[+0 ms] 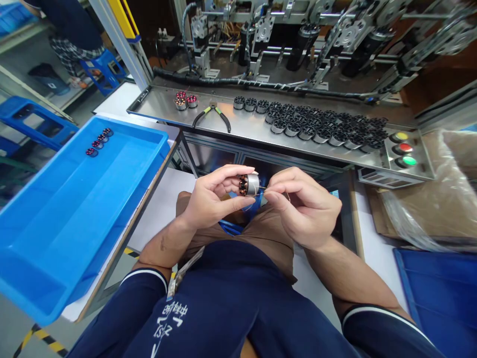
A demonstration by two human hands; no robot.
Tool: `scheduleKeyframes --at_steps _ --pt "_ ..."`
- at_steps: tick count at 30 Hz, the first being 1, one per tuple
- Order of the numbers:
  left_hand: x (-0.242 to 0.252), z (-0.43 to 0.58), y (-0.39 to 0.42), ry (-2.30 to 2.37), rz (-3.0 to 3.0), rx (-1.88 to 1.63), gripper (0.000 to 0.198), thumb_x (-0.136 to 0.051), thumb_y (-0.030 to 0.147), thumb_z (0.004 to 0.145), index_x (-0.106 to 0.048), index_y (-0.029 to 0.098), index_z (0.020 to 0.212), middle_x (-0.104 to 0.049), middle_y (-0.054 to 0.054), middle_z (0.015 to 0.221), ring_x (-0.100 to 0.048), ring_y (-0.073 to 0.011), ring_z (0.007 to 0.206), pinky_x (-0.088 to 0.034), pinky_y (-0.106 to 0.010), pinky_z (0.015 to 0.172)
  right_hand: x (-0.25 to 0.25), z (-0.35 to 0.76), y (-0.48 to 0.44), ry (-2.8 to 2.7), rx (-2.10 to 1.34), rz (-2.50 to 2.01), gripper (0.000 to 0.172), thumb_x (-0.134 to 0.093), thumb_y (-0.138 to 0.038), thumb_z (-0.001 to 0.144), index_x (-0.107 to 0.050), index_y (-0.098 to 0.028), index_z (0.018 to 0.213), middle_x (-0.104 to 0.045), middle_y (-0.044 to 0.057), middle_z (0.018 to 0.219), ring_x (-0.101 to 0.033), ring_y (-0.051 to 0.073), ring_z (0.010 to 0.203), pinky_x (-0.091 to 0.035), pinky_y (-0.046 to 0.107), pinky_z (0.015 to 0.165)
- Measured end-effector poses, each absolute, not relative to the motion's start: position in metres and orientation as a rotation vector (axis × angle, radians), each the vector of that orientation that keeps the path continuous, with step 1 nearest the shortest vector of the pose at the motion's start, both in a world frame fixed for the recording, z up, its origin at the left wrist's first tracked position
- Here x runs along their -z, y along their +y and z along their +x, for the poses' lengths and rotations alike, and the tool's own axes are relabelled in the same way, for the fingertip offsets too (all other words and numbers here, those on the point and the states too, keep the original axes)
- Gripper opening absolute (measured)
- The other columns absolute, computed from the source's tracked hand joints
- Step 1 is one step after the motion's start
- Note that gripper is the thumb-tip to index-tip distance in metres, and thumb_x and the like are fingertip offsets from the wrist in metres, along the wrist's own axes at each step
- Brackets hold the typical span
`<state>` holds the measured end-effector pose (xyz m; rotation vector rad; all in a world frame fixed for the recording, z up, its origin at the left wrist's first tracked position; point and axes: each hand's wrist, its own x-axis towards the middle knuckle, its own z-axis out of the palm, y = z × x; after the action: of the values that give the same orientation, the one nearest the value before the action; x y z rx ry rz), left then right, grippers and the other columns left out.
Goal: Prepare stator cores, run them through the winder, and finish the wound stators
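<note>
My left hand (212, 196) is closed around a small motor stator (249, 184), a silver ring with copper windings, held over my lap. My right hand (301, 206) sits just right of it, thumb and forefinger pinched on a thin wire (263, 188) that runs from the stator. Both hands hover in front of the metal bench (223, 127). A blue object (244, 211) lies on my lap under the hands.
A blue tray (74, 199) at left holds several wound stators (99, 142) at its far corner. On the bench lie pliers (213, 112), two wound stators (185, 101), many dark unwound cores (316, 124) and a three-button box (404, 148). Another person sits at far left (70, 30).
</note>
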<state>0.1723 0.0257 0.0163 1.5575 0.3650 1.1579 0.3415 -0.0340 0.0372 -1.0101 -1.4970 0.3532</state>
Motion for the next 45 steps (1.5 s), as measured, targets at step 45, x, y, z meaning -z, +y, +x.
scheduleKeyframes --at_steps 45 --pt "-0.007 0.106 0.024 0.767 1.472 -1.535 0.023 -0.074 0.028 0.085 -0.075 0.022 0.107 -0.076 -0.007 0.112 -0.072 -0.0137 0.092 -0.061 -0.026 0.079 -0.020 0.312 0.230 -1.748 -0.226 -1.923 0.027 -0.068 -0.028 0.089 -0.063 -0.006 0.075 -0.070 0.017 0.094 -0.069 0.036 0.110 -0.052 0.047 0.100"
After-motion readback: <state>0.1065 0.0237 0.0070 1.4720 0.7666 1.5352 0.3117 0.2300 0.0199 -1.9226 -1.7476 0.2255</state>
